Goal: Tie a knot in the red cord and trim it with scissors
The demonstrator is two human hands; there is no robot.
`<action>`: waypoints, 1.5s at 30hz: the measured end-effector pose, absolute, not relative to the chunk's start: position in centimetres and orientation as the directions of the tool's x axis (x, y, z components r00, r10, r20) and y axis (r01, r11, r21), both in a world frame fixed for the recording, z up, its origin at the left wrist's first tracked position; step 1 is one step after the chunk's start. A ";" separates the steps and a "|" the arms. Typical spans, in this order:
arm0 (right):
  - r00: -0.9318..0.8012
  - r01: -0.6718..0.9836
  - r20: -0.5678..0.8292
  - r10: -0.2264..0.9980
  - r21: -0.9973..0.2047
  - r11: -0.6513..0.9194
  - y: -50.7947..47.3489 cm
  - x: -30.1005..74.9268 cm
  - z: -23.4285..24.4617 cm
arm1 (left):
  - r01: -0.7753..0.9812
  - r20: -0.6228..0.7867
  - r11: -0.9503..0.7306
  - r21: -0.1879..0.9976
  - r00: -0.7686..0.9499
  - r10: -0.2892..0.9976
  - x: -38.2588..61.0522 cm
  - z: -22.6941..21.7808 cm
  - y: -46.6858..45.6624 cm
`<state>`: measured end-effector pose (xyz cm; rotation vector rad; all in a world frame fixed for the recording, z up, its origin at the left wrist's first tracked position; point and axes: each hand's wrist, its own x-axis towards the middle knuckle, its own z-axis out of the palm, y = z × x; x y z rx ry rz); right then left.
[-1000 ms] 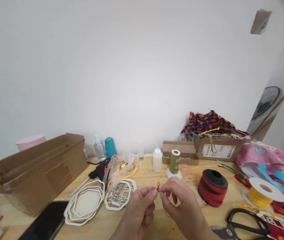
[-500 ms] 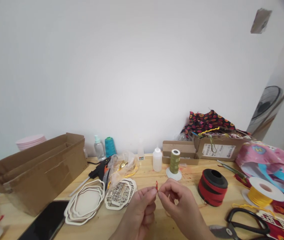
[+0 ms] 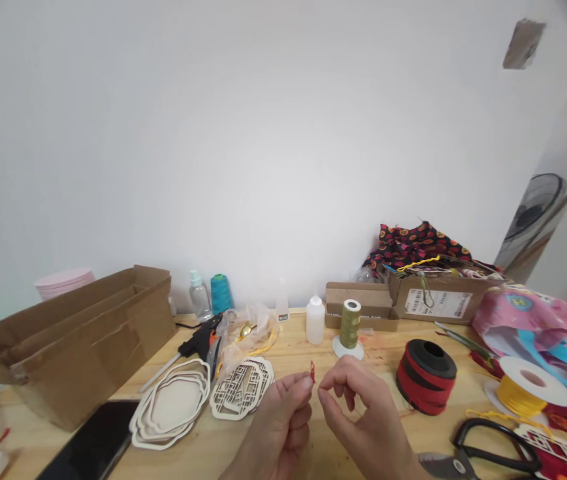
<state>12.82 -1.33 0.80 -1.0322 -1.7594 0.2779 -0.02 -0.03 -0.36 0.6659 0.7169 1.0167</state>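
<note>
A smooth, plain white wall (image 3: 283, 133) fills most of the view, rising behind a pale yellowish wooden counter (image 3: 290, 340) that stretches across the bottom. High on the right, a grey-brown, roughly four-sided patch (image 3: 524, 44) with uneven edges marks the white surface. Farther right, beyond the wall's slanting edge, a lighter strip of background shows a round, dark-centred fan with a wire cage (image 3: 534, 205) — its details are blurred. The light is soft and even, brightest around the middle of the wall — it fades to grey toward the sides. Faint reddish stains (image 3: 374, 340) mark the counter's grained top.
</note>
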 end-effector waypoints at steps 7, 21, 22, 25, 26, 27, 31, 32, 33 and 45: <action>-0.087 0.555 0.692 0.717 -0.564 0.612 -1.1 12.9 0.3 | -0.483 -0.193 0.340 0.807 0.327 0.925 0.0 -0.5 0.0; -0.110 0.603 0.731 0.674 -0.490 0.630 -0.8 13.2 0.5 | -0.320 -0.158 0.203 0.925 0.162 0.974 0.3 -0.4 0.0; -0.105 0.594 0.705 0.701 -0.521 0.613 -0.7 13.2 0.4 | -0.319 -0.160 0.207 0.925 0.169 0.973 0.3 -0.5 0.0; -0.075 0.521 0.569 0.819 -0.678 0.519 -0.6 13.3 0.5 | -0.341 -0.167 0.234 0.911 0.215 0.962 0.3 -0.6 0.0; -0.065 0.483 0.521 0.851 -0.730 0.484 -0.6 13.3 0.6 | -0.353 -0.169 0.246 0.903 0.235 0.957 0.2 -0.6 0.0; -0.055 0.445 0.482 0.874 -0.772 0.454 -0.6 13.2 0.7 | -0.368 -0.171 0.259 0.893 0.254 0.952 0.2 -0.6 -0.1; -0.046 0.341 0.405 0.913 -0.853 0.395 -0.5 13.1 0.9 | -0.413 -0.190 0.312 0.855 0.311 0.931 0.1 -0.6 -0.1; -0.048 0.334 0.402 0.914 -0.857 0.394 -0.4 13.0 0.8 | -0.419 -0.195 0.323 0.848 0.322 0.927 0.0 -0.6 -0.1; -0.049 0.332 0.406 0.912 -0.855 0.399 -0.4 13.0 0.7 | -0.422 -0.198 0.331 0.844 0.328 0.924 0.0 -0.5 -0.1; -0.177 0.553 0.709 0.683 -0.502 0.665 -0.5 13.2 0.2 | -0.460 -0.209 0.365 0.809 0.356 0.911 0.0 -0.6 0.0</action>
